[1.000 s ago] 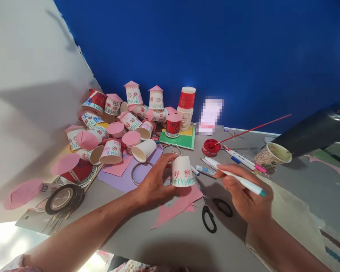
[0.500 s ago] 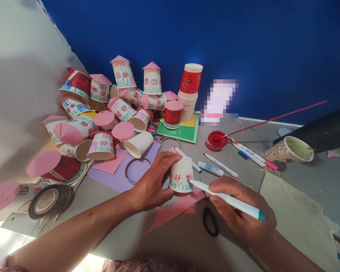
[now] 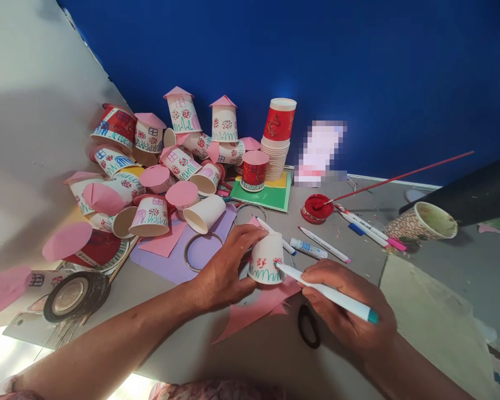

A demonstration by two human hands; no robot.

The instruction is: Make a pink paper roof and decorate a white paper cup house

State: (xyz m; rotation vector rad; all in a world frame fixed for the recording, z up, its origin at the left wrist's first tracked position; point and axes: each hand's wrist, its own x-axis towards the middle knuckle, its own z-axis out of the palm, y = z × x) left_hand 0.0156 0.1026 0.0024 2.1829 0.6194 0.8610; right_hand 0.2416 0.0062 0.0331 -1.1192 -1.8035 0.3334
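Scissors (image 3: 308, 329), lower centre, lie half hidden under right hand (image 3: 345, 311) gripping pen (image 3: 327, 292); left hand (image 3: 225, 272) grips cup (image 3: 267, 259); cup pile upper left.

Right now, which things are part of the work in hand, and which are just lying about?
In use:
- left hand holding the upturned paper cup
- right hand holding the marker, tip at the cup
- pink paper underneath

Lying about:
- decorated cups pile
- red paint lid
- tape roll
- scissors
- spare pens

no readable text, cups (image 3: 266, 258) bear only drawings, label (image 3: 320, 150) pixelated
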